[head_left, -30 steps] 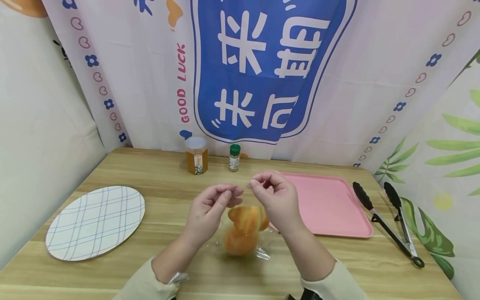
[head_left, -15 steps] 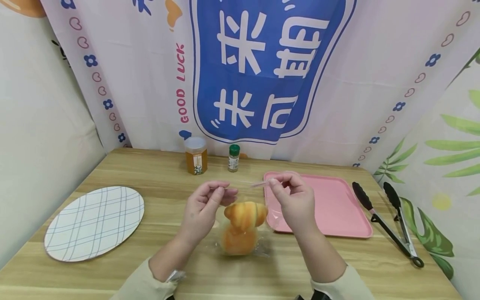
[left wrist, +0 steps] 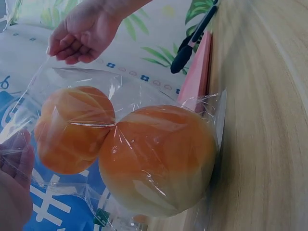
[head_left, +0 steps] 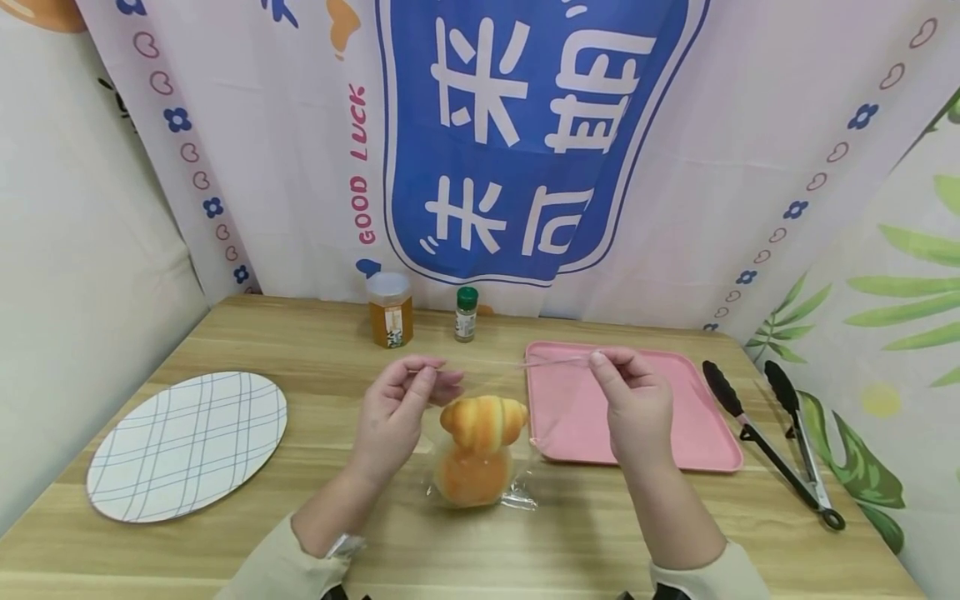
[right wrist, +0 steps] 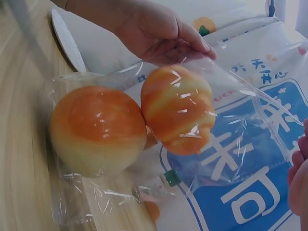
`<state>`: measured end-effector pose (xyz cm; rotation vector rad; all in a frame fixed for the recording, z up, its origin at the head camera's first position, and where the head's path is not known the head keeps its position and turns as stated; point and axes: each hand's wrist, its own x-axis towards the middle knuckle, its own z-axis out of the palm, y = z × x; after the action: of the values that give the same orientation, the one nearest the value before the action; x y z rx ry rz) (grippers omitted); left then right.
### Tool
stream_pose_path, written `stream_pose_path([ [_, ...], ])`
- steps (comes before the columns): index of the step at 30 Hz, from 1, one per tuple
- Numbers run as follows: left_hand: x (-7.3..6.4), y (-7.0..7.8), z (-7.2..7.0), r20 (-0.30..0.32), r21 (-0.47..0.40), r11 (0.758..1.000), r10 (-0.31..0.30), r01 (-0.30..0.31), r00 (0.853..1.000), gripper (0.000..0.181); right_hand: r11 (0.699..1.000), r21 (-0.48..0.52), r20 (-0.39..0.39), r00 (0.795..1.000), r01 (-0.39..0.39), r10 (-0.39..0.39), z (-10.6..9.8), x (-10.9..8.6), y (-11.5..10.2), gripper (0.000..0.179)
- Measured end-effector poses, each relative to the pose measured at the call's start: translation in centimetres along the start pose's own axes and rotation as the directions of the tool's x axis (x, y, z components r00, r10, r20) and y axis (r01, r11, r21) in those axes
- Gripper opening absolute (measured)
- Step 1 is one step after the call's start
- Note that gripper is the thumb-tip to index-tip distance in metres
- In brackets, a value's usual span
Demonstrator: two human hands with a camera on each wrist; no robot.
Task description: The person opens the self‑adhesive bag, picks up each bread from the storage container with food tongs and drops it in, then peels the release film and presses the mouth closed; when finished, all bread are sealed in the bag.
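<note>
A clear plastic bag [head_left: 519,497] stands on the table between my hands, with a round bun [head_left: 472,477] at the bottom and a ridged bread roll [head_left: 483,421] above it. My left hand [head_left: 393,412] pinches the left end of the bag's top edge between thumb and fingers. At the other end, the right hand [head_left: 639,408] pinches the same edge, stretched into a nearly straight line. In the left wrist view, the bun [left wrist: 156,161] and roll [left wrist: 74,130] show through the creased film. The right wrist view shows the left thumb and fingers at the bag's rim [right wrist: 255,91].
A pink tray [head_left: 570,425] lies behind the right hand, with black-tipped tongs [head_left: 780,458] to its right. On the left is a checked oval plate [head_left: 187,446]. A honey-coloured jar [head_left: 391,312] and a green-capped shaker bottle [head_left: 466,315] stand at the back.
The right hand has moved to the right, away from the left, which has shifted slightly left. The bag's top edge is now drawn out wide between them, and the breads show more fully.
</note>
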<state>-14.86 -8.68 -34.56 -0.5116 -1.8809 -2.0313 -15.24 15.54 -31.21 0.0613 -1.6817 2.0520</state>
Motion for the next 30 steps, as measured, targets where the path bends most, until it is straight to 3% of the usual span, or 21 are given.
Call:
stream_pose_path([
  [9,0.2,0.1,-0.2,-0.017,-0.002,1.000,-0.031,0.031,0.999,0.022,0.998,0.017,-0.118,0.991,-0.068,0.069,-1.8,1.0,-0.4,0.023],
  [16,0.4,0.1,-0.3,-0.033,0.014,0.998,-0.063,0.064,0.997,0.021,0.994,0.106,-0.199,0.978,-0.041,0.062,-3.7,2.1,-0.6,0.023],
  [25,0.3,-0.1,-0.4,-0.043,-0.005,0.999,-0.055,0.054,0.998,0.021,0.995,0.103,-0.311,0.949,-0.014,0.045,-6.5,3.2,-0.5,0.022],
  [30,0.3,-0.1,-0.5,-0.050,-0.002,0.999,-0.053,0.053,0.997,0.024,0.987,0.163,-0.343,0.938,0.003,0.054,-8.1,3.8,-0.5,0.019],
])
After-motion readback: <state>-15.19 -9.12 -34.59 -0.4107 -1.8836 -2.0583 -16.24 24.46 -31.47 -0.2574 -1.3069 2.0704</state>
